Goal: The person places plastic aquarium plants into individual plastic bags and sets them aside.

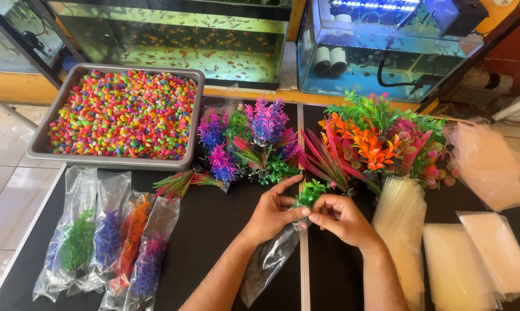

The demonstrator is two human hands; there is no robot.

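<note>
**Green plant going into a clear bag: hold the mouth open and feed stem-first**

I see both hands meeting at the middle of the black desk (pixel 214 230). My left hand (pixel 273 214) has its thumb and fingers pinched on the rim of a clear plastic bag (pixel 268 262), index finger lifted and pointing forward. My right hand (pixel 340 219) is curled, fingers pressed on the same rim from the other side, just touching the left fingertips. The bag trails back from the fingers toward my body, limp and apparently empty along its length. A small green plastic plant (pixel 312 192) sits right at the fingertips, its fronds rising just beyond them; whether its base is already inside the bag mouth I cannot tell.

Judgement on doing this well: keep the two pinches apart enough to hold the mouth open, and slide the plant in base-first so the fronds fold with the motion, not against it. The film looks thin; a hard tug could stretch or split it.

Beyond the fingers stand loose bunches of purple, pink and orange plants (pixel 329 138). Well left of them lie four filled bags (pixel 107 242) and a grey tray of coloured pebbles (pixel 124 112). To the right lie stacks of empty bags (pixel 479 259).
</note>
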